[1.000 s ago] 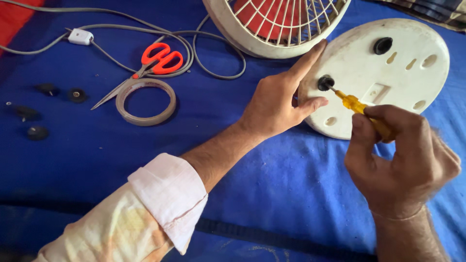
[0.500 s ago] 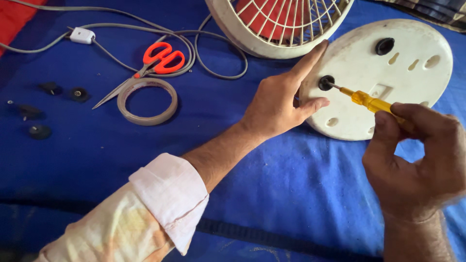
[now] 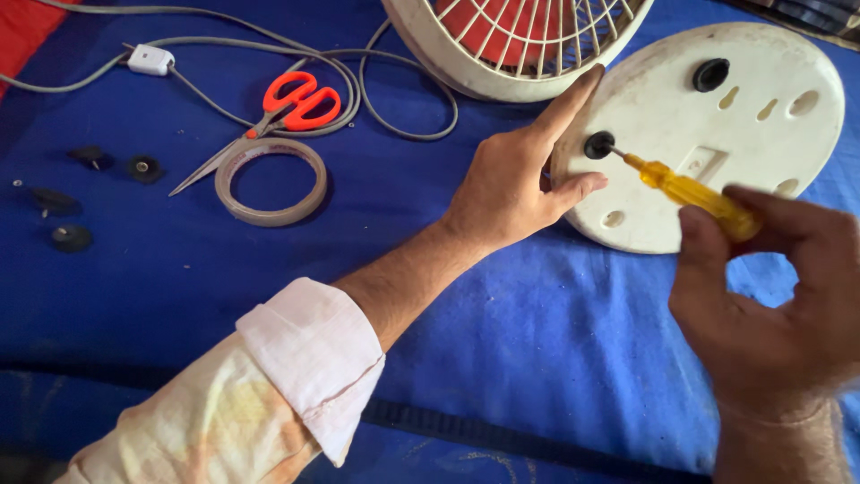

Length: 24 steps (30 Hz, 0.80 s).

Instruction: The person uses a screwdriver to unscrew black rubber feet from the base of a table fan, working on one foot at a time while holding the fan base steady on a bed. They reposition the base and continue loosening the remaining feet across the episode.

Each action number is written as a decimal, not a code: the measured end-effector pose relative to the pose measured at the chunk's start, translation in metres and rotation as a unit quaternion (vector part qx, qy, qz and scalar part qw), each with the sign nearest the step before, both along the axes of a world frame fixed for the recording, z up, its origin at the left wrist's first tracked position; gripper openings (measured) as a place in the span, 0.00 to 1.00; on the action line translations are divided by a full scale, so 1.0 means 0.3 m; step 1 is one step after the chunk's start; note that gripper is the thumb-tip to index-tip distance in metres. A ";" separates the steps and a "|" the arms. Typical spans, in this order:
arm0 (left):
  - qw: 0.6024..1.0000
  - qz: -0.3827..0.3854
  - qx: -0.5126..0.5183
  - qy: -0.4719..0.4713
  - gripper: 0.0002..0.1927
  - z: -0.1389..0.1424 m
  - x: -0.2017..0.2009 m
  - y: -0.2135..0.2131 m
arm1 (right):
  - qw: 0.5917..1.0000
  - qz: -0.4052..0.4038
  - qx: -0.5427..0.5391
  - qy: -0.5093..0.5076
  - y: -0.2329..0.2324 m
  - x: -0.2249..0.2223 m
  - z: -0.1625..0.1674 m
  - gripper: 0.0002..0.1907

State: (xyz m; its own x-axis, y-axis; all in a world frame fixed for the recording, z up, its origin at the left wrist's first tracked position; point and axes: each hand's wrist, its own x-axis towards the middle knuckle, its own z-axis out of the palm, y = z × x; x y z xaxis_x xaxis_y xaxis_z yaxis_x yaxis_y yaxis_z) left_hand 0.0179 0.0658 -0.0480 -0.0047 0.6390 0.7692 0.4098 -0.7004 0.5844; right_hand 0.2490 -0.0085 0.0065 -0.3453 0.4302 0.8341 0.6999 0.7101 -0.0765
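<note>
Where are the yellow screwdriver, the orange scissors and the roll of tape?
yellow screwdriver (image 3: 685,188): head view, on the middle of its handle.
orange scissors (image 3: 303,100): head view, on the orange finger loops.
roll of tape (image 3: 271,215): head view, on the near edge of the ring.

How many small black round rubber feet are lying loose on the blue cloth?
4, all at the far left: two upper ones, two lower ones. Two more stay fitted on the white round fan base; others may be hidden.
</note>
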 end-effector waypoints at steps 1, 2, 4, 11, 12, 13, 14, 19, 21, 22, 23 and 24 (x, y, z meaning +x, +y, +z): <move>1.000 0.003 0.021 -0.001 0.50 -0.001 0.002 0.001 | 1.000 -0.005 0.010 -0.003 0.011 0.006 -0.002 0.09; 0.999 0.005 0.043 -0.002 0.50 -0.002 0.002 0.001 | 0.999 -0.019 0.023 -0.011 0.016 0.011 -0.006 0.09; 0.998 0.005 0.062 -0.003 0.49 -0.002 0.004 0.003 | 0.996 -0.057 0.051 -0.034 0.026 0.016 -0.010 0.11; 1.000 -0.009 0.021 -0.006 0.49 0.010 0.004 -0.003 | 0.990 -0.062 0.104 -0.071 0.043 0.001 0.006 0.10; 1.000 -0.009 0.024 -0.010 0.49 0.013 0.005 -0.005 | 0.990 -0.059 0.109 -0.074 0.046 -0.003 0.010 0.10; 1.000 -0.015 0.020 -0.016 0.49 0.016 0.006 -0.009 | 0.989 -0.054 0.111 -0.076 0.047 -0.008 0.012 0.10; 0.999 -0.021 0.016 -0.022 0.48 0.019 0.005 -0.013 | 0.990 -0.051 0.106 -0.074 0.048 -0.013 0.015 0.11; 0.999 -0.025 -0.016 -0.023 0.48 0.033 0.002 -0.020 | 0.995 -0.041 0.066 -0.068 0.039 -0.033 0.026 0.15; 0.999 -0.034 -0.014 -0.030 0.48 0.033 0.002 -0.021 | 0.993 -0.045 0.074 -0.083 0.032 -0.036 0.034 0.15; 0.999 -0.031 0.006 -0.029 0.48 0.032 0.001 -0.020 | 0.991 -0.049 0.084 -0.091 0.029 -0.037 0.036 0.15; 0.999 -0.028 0.025 -0.028 0.48 0.031 0.001 -0.019 | 0.992 -0.041 0.081 -0.087 0.029 -0.040 0.037 0.15; 0.998 -0.025 0.045 -0.026 0.48 0.031 0.001 -0.017 | 0.993 -0.033 0.079 -0.084 0.027 -0.040 0.037 0.15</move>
